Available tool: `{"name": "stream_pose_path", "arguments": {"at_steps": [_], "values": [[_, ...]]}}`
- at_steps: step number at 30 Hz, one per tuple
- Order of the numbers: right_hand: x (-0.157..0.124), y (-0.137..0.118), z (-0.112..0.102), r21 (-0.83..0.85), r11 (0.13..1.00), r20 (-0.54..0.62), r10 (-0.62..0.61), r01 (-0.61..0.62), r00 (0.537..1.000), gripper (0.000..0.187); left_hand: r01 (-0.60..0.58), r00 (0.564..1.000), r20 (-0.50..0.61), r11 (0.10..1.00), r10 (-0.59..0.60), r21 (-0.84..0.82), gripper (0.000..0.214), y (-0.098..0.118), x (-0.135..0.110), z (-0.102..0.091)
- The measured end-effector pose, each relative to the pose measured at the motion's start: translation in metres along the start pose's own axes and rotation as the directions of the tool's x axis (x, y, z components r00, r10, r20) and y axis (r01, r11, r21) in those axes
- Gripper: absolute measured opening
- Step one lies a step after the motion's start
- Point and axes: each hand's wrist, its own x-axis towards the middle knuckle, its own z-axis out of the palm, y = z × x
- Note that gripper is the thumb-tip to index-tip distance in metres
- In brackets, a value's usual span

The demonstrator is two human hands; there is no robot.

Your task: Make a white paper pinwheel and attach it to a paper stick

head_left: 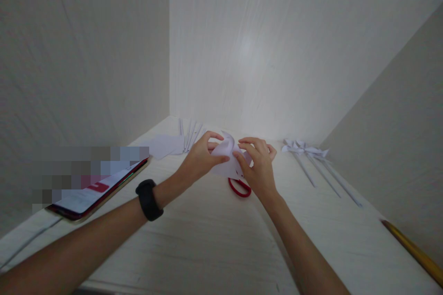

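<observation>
A white sheet of paper [224,166] is held up above the middle of the table, with part of it curled over into a loop at the top. My left hand [204,153] pinches its left side, the thumb in front and the fingers behind. From the right, my right hand [258,161] has its thumb and fingertips closed at the curled part. Some of the paper is hidden behind the fingers. Just below the paper lie scissors with a red handle [240,188]; their blades are hidden.
White paper pieces [165,145] and thin white sticks [190,136] lie at the back left. Three white paper pinwheels [304,148] on sticks lie at the right. A phone or tablet [104,189] with a cable stands left. A yellowish rod [411,251] lies at the right edge. Walls enclose the table.
</observation>
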Motion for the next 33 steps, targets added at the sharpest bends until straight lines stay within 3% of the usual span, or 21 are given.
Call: {"name": "stream_pose_path", "arguments": {"at_steps": [11, 18, 20, 22, 26, 33], "values": [[0.000, -0.003, -0.002, 0.049, 0.999, 0.018, 0.012, -0.013, 1.000, 0.014, 0.054, 0.999, -0.008, 0.999, -0.054, -0.007, 0.049, -0.001, 0.002, 0.000], [0.002, 0.001, -0.008, 0.261, 0.944, -0.107, 0.237, -0.202, 0.966, 0.023, 0.099, 0.984, -0.135, 0.986, -0.118, -0.134, 0.046, 0.006, 0.003, -0.001], [0.003, 0.006, -0.004, 0.390, 0.878, -0.051, 0.321, -0.277, 0.946, 0.022, 0.089, 0.980, -0.163, 0.982, -0.116, -0.166, 0.046, 0.005, 0.003, -0.002], [0.003, 0.010, 0.001, 0.522, 0.777, 0.091, 0.359, -0.352, 0.929, 0.022, 0.081, 0.978, -0.174, 0.978, -0.115, -0.192, 0.047, 0.004, 0.003, -0.002], [0.005, 0.013, 0.007, 0.654, 0.592, 0.351, 0.314, -0.471, 0.882, 0.028, 0.077, 0.979, -0.171, 0.977, -0.112, -0.197, 0.048, 0.005, 0.002, -0.001], [0.007, 0.008, -0.001, 0.725, 0.435, 0.457, 0.275, -0.533, 0.846, 0.022, 0.064, 0.979, -0.186, 0.988, -0.089, -0.138, 0.048, 0.008, 0.001, 0.001]]}}
